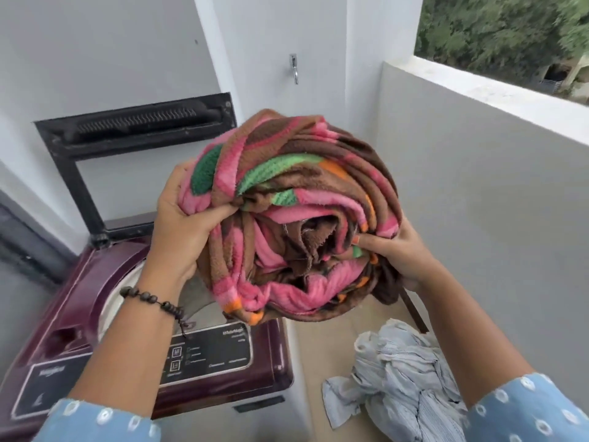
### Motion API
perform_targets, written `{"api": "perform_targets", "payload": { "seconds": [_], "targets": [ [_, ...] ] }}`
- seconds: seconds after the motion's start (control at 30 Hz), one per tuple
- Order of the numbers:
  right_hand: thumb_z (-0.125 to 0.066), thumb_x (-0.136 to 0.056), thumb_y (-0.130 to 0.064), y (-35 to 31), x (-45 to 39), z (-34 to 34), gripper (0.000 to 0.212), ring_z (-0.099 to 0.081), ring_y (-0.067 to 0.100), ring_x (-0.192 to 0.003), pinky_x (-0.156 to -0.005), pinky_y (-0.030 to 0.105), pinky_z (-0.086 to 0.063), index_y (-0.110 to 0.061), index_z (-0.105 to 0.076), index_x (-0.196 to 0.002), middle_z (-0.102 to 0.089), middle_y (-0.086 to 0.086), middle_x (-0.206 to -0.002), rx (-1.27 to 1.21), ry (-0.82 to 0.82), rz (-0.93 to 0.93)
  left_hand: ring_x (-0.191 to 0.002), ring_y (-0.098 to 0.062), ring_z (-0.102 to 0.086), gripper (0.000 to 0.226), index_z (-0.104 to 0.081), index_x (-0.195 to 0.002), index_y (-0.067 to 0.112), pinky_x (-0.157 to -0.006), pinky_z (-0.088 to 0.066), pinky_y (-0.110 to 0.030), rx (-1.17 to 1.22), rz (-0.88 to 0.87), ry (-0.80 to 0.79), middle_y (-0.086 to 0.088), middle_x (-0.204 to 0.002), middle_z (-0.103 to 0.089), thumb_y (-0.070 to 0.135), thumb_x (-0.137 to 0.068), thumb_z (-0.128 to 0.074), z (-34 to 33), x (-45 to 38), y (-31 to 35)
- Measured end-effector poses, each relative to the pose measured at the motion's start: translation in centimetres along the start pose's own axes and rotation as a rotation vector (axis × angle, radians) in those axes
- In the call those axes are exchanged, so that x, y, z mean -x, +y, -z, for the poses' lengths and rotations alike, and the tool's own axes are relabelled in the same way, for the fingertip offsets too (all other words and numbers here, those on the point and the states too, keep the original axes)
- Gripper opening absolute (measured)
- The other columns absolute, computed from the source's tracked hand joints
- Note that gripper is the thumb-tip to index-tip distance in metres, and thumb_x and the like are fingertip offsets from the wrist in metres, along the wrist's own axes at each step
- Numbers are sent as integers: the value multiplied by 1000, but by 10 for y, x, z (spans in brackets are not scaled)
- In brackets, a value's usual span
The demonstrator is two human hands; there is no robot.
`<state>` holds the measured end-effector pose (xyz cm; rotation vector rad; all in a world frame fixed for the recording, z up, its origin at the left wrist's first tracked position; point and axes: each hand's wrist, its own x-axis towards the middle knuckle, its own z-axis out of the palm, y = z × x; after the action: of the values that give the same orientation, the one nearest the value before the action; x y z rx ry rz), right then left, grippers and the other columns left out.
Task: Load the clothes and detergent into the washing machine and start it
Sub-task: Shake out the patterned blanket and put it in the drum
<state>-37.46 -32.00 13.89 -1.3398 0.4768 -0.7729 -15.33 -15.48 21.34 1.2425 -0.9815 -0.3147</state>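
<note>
Both hands, left hand (181,231) and right hand (398,253), fingers gripping bundled blanket (296,218), hovering above open washing machine (95,314).

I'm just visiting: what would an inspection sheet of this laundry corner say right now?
Surface: beige floor, mostly bare.
Job's things: maroon washing machine, lid raised; bundled pink-brown blanket held above the tub; detergent not seen.
Clutter: pale blue clothes heaped on the floor.
Hands: left hand and right hand both grip the blanket.
Cables: nothing seen.
Surroundings: wall tap, parapet, trees beyond.
</note>
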Motion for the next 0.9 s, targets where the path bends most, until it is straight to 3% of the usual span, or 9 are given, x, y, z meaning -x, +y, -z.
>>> {"api": "perform_targets", "payload": {
  "seconds": [0.07,0.23,0.4,0.53,0.6,0.67,0.73,0.8,0.9],
  "targets": [
    [-94,-54,-23,5,-27,-34,96,-62,27,-116,-90,39,-54,-10,-46,-136,-64,11,-126,36,-28,12,-102,-8,-65,54,-58,-108,30,-94,-52,-27,-65,-50,21,14,-102,-71,1,-67,-79,40,-10,-1],
    [-84,-66,0,34,-99,-119,89,-56,21,-125,-99,41,-49,-20,-41,-142,-56,5,-136,145,-148,50,-114,-22,-58,56,-54,-117,28,-106,-44,-46,-151,-105,116,-4,-117,-61,13,-70,-80,141,-31,-24],
    [-81,-65,10,87,-142,-187,93,-51,11,-129,-102,27,-45,-13,-35,-143,-53,-1,-138,259,-249,8,-111,-11,-61,57,-53,-116,30,-101,-50,-34,-232,47,226,10,-113,-64,5,-71,-77,211,-29,-76],
    [-86,-62,6,150,-165,-230,88,-56,-8,-112,-91,12,-45,-20,-41,-133,-57,-14,-124,394,-271,-91,-115,-18,-62,59,-55,-116,39,-103,-48,-44,-274,275,241,3,-121,-65,15,-68,-80,267,-23,-142],
    [-90,-59,-3,185,-173,-238,87,-60,2,-110,-92,24,-48,-25,-43,-128,-61,-11,-118,522,-269,-185,-117,-16,-61,66,-53,-121,38,-104,-46,-46,-336,410,184,4,-125,-64,18,-68,-85,287,-18,-178],
    [-92,-57,-12,210,-177,-240,77,-62,15,-109,-91,36,-49,-23,-48,-119,-65,-4,-112,681,-282,-279,-114,-10,-61,66,-50,-121,38,-103,-48,-40,-415,539,105,7,-123,-64,16,-70,-86,296,-12,-207],
    [-91,-59,-17,227,-182,-242,67,-61,18,-106,-81,31,-46,-20,-49,-111,-65,-4,-107,800,-313,-382,-110,-7,-59,67,-47,-124,33,-98,-46,-23,-512,608,48,7,-123,-62,13,-72,-84,300,-8,-231],
    [-89,-62,-20,236,-187,-247,65,-58,18,-107,-76,26,-40,-18,-48,-113,-62,-4,-109,899,-351,-454,-113,-14,-58,70,-46,-130,23,-97,-44,-27,-579,659,22,6,-122,-60,14,-72,-84,303,-9,-250],
    [-87,-66,-26,247,-201,-257,77,-56,24,-115,-83,29,-42,-12,-45,-129,-61,6,-125,1035,-396,-534,-117,-23,-58,74,-42,-135,13,-97,-44,-31,-676,785,-47,-1,-124,-60,16,-74,-83,311,-21,-273]
  ]
}}
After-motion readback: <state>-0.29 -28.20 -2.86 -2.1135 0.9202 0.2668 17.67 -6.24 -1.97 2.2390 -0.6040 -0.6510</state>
